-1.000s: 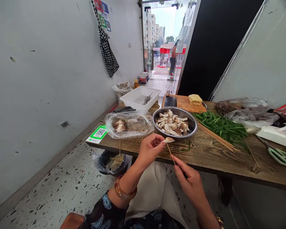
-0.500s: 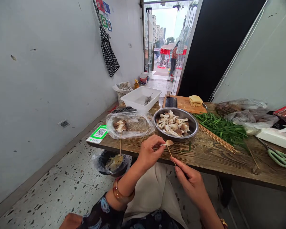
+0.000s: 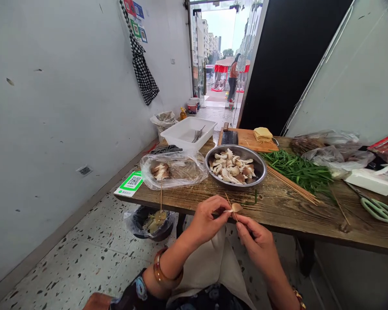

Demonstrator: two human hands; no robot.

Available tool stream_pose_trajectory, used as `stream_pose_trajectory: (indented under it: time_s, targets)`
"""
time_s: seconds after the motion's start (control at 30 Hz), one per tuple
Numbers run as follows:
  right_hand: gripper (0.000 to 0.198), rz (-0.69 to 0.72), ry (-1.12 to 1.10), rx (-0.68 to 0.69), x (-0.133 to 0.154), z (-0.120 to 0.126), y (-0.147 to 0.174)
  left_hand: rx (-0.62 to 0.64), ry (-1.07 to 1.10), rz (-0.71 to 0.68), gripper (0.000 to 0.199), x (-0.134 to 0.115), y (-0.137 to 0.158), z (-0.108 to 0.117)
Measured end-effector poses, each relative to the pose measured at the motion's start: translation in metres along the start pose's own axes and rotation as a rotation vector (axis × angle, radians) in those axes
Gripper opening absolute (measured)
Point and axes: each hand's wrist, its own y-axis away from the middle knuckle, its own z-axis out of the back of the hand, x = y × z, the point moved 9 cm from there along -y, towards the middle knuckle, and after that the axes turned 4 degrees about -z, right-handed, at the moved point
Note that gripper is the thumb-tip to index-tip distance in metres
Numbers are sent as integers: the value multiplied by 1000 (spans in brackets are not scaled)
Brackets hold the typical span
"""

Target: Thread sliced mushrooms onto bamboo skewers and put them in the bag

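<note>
My left hand [image 3: 210, 217] pinches the pale stem of a small mushroom piece [image 3: 236, 207]. A thin wooden skewer [image 3: 227, 198] passes through that piece, its tip standing out beyond it. Lower on the skewer, my right hand [image 3: 255, 239] is closed round the shaft, close below the mushroom. Just beyond my hands, a steel bowl [image 3: 263, 171] holds many torn mushroom pieces [image 3: 233, 167]. To its left, one skewer carrying brown-and-white mushroom [image 3: 161, 171] rests on a clear plastic bag [image 3: 189, 172], its bare end hanging over the table edge.
The wooden table [image 3: 297, 215] bears loose skewers [image 3: 292, 185], green leaves [image 3: 297, 170], scissors [image 3: 380, 209] and a white tub [image 3: 189, 133]. A cleaver [image 3: 229, 137] lies on the cutting board [image 3: 245, 140] beside stacked yellow sheets [image 3: 263, 134]. Below left stands a lined bin [image 3: 153, 221].
The mushroom piece has slid down the skewer toward my right hand, so the tip now shows past it. My left hand has moved slightly right and down with it.
</note>
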Motion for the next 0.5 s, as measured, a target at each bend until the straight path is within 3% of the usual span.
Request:
stream_pose_trajectory:
  time_s: [0.13,0.37,0.5]
  targets:
    - [27,-54,-9,23,0,-1,3,-68,18,118,5,12,2,0]
    - [29,-109,-58,-2,-4,3,9,-42,-16,-39,8,-3,-1,-6]
    - [29,-112,-62,-20,-8,5,7,57,-65,-103,10,-9,3,-20]
